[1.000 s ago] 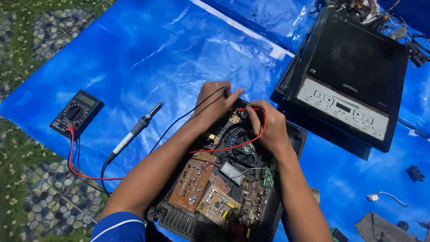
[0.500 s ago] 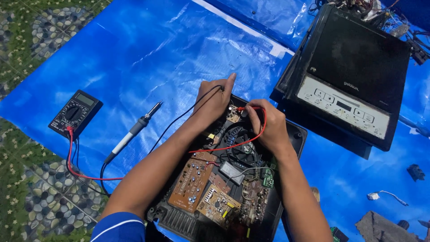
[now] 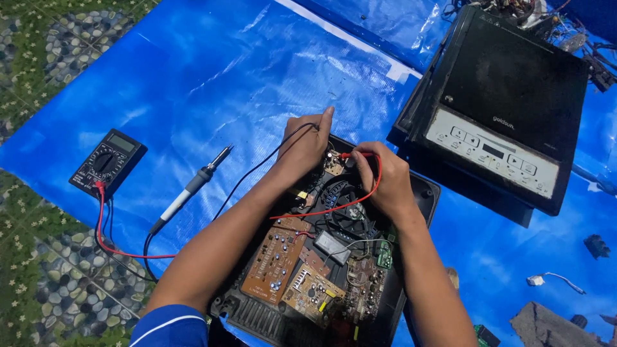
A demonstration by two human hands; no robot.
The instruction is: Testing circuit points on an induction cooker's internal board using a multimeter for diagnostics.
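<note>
Head view: blue tarp spread over pebbled ground.
Far left: black multimeter, red and black leads trailing right.
Beside it: soldering iron lying on the tarp.
Left hand: fingers pinched on the black probe.
Right hand: fingers closed on the red probe.
Under both hands: opened induction cooker base, circuit boards exposed.
Far right: second induction cooker, closed.

A blue tarp spread over pebbled ground carries everything. On it lie a multimeter, a soldering iron, an opened cooker base, a black induction cooker, and what may be small loose parts.
</note>
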